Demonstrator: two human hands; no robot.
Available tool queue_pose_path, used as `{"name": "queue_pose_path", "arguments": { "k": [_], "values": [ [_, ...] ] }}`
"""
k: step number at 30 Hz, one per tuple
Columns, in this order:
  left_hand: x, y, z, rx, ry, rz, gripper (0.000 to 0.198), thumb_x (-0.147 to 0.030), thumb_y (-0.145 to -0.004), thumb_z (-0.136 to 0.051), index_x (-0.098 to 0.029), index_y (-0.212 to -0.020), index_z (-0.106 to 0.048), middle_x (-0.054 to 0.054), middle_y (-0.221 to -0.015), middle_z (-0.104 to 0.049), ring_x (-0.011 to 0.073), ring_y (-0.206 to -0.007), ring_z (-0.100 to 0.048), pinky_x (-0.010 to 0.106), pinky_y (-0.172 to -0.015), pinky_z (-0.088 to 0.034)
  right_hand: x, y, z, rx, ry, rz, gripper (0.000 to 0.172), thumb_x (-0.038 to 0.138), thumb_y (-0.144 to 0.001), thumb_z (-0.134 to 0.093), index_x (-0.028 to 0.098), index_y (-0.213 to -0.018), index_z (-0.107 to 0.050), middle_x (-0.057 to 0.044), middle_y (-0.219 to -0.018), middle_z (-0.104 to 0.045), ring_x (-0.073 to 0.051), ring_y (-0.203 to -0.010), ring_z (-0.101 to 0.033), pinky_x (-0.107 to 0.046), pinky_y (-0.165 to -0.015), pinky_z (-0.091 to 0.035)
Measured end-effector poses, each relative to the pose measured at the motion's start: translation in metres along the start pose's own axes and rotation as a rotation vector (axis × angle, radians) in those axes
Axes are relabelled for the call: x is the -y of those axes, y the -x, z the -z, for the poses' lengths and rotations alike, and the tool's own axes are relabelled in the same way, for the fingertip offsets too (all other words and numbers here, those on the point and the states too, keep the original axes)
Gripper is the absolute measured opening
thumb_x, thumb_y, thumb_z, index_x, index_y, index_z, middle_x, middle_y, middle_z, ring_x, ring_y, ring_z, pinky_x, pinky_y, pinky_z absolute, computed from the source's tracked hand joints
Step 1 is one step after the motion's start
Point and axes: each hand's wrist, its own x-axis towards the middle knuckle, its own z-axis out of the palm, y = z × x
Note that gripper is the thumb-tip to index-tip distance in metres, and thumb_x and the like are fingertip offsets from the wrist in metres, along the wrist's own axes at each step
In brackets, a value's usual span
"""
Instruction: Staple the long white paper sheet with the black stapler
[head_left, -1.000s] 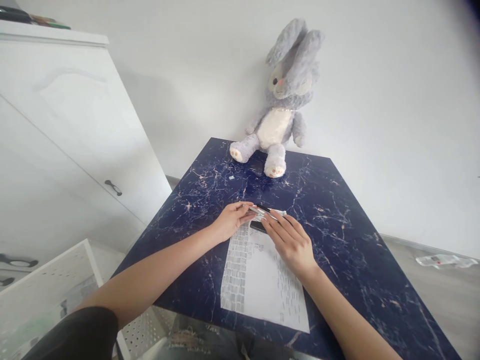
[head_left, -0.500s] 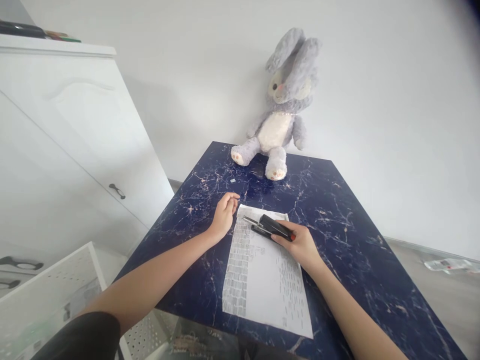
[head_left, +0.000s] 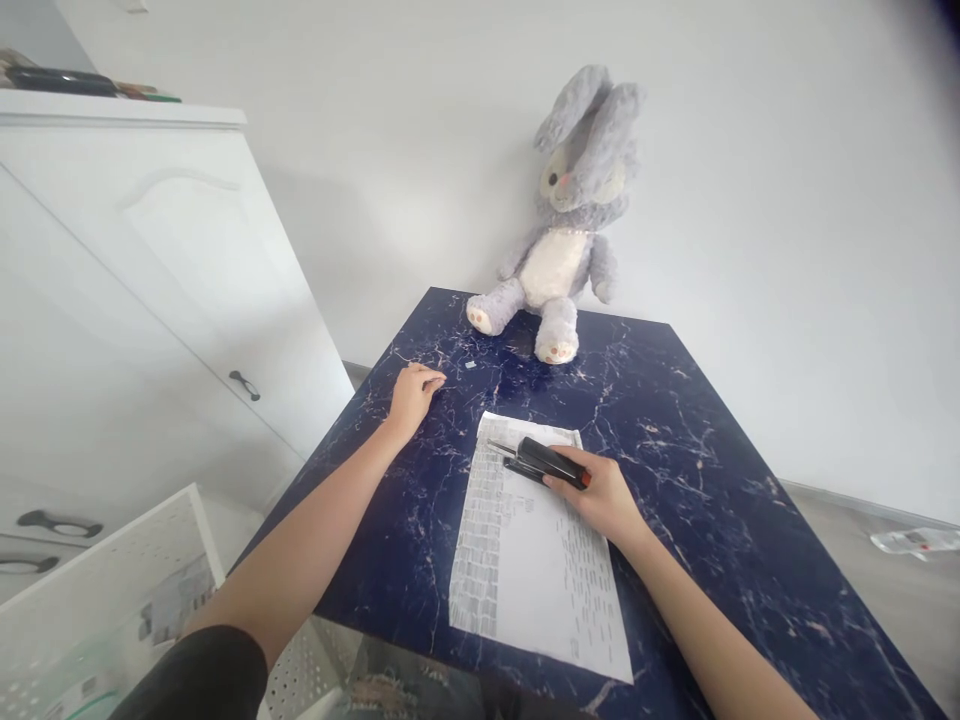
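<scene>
Printed paper (head_left: 536, 560) lies on the dark blue marbled table. Over its upper part, my right hand (head_left: 600, 490) is wrapped round the rear end of a black stapler (head_left: 551, 462), whose jaws are apart and point left, with a thin metal strip sticking out. To the left of the paper, my left hand (head_left: 418, 393) is low over the table, its fingers bent and closed; whether anything is between them is too small to tell. A tiny pale scrap (head_left: 470, 365) lies on the table just beyond that hand.
A grey plush rabbit (head_left: 555, 265) sits at the table's back edge (head_left: 637, 320), against the wall. White cabinets (head_left: 187, 260) stand on the left, above a white perforated basket (head_left: 97, 560). A clear plastic package (head_left: 911, 542) lies on the floor at right.
My left hand has moved left, away from the paper's top corner, and its fingers have drawn together. My right hand still holds the stapler in nearly the same spot. The view has shifted slightly.
</scene>
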Motion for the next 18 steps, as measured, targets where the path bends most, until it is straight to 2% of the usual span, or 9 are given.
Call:
{"name": "queue_pose_path", "arguments": {
  "k": [3,6,9,12,15,17,18],
  "values": [
    [0.003,0.000,-0.006,0.024,-0.059,0.042,0.013,-0.025,-0.088,-0.073,-0.026,-0.097,-0.082,0.007,-0.092,-0.069,0.0224,-0.086,-0.064,0.037,-0.085,-0.051,-0.001,0.000,0.000,0.003,0.018,0.006,0.034,0.032,-0.082,-0.072,0.024,-0.115,-0.074,-0.006,-0.109,-0.077,-0.027,-0.096,-0.072,-0.038,-0.084,-0.056],
    [0.005,-0.001,-0.008,0.040,0.001,0.055,0.016,-0.019,-0.087,-0.072,-0.024,-0.099,-0.081,0.005,-0.088,-0.069,0.0198,-0.078,-0.064,0.035,-0.081,-0.052,-0.002,0.000,0.001,0.020,0.031,0.018,0.035,0.034,-0.083,-0.071,0.024,-0.117,-0.072,-0.006,-0.108,-0.077,-0.026,-0.094,-0.072,-0.037,-0.081,-0.056],
    [0.007,-0.003,-0.009,0.010,0.115,0.080,0.019,-0.009,-0.086,-0.066,-0.021,-0.098,-0.077,0.005,-0.091,-0.072,0.0188,-0.081,-0.068,0.034,-0.085,-0.054,-0.003,-0.001,0.003,0.060,0.050,0.031,0.035,0.037,-0.085,-0.071,0.025,-0.118,-0.072,-0.005,-0.107,-0.077,-0.026,-0.092,-0.072,-0.037,-0.079,-0.056],
    [0.009,-0.003,-0.011,-0.010,0.182,0.127,0.021,-0.003,-0.085,-0.061,-0.019,-0.095,-0.072,0.005,-0.092,-0.074,0.0183,-0.084,-0.070,0.033,-0.087,-0.055,0.001,-0.001,0.009,0.096,0.010,0.050,0.038,0.044,-0.088,-0.069,0.025,-0.121,-0.070,-0.007,-0.114,-0.075,-0.028,-0.098,-0.072,-0.038,-0.084,-0.057],
    [0.011,-0.002,-0.012,-0.026,0.185,0.141,0.019,-0.003,-0.084,-0.061,-0.019,-0.092,-0.069,0.005,-0.091,-0.074,0.0180,-0.083,-0.070,0.032,-0.087,-0.055,0.013,-0.006,0.017,-0.048,-0.062,0.051,0.035,0.048,-0.095,-0.060,0.024,-0.118,-0.070,-0.008,-0.120,-0.073,-0.027,-0.103,-0.071,-0.038,-0.088,-0.056],
    [0.012,-0.001,-0.013,-0.027,0.174,0.138,0.018,-0.004,-0.085,-0.059,-0.019,-0.091,-0.068,0.005,-0.090,-0.073,0.0179,-0.084,-0.069,0.032,-0.087,-0.054,0.026,-0.018,0.022,-0.156,-0.026,0.061,0.031,0.046,-0.096,-0.058,0.023,-0.111,-0.071,-0.008,-0.112,-0.075,-0.025,-0.098,-0.071,-0.037,-0.087,-0.056],
    [0.012,-0.001,-0.013,-0.025,0.158,0.132,0.018,-0.005,-0.086,-0.057,-0.019,-0.091,-0.067,0.005,-0.091,-0.073,0.0180,-0.085,-0.069,0.032,-0.088,-0.054,0.035,-0.028,0.022,-0.160,0.020,0.078,0.028,0.044,-0.094,-0.060,0.023,-0.108,-0.071,-0.007,-0.105,-0.076,-0.024,-0.093,-0.071,-0.036,-0.084,-0.056]
  ]
}}
